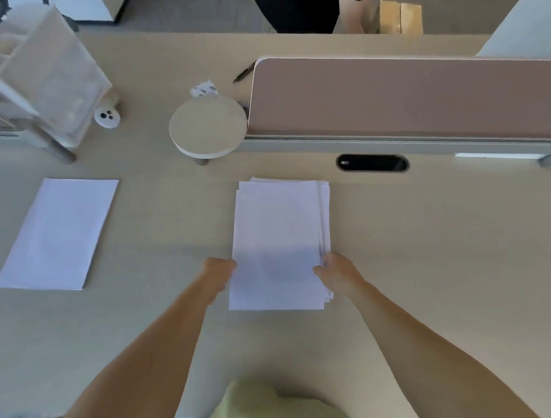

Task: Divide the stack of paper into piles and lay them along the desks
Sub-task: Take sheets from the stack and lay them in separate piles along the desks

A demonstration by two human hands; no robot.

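The broad pale-wood desk (424, 247) fills most of the view. Along its far side stands a long dusty-pink fabric divider screen (414, 98) on a grey base. A frosted, translucent plastic filing tray (53, 69) sits tilted at the far left corner.

The thick stack of white paper sheets (279, 228) lies flat on the desk in the middle, just in front of the divider, with its sheets slightly fanned along the right and far edges. The left hand (219, 271) grasps the stack's left edge near the front, with its fingers curled at the paper's margin. The right hand (336, 273) grasps the right edge opposite, with the fingertips at the fanned sheets.

A separate thin pile of white paper (58, 231) lies flat, well apart to the left and angled a little.

A round pale-wood stand (207, 125) on a short grey post sits beside the divider's left end. A black oval cable port (372, 163) is set into the desk just beyond the stack. Smaller still are a white round cap with dark holes (106, 116) beside the tray and a black pen (244, 72) lying near the divider's upper left corner.
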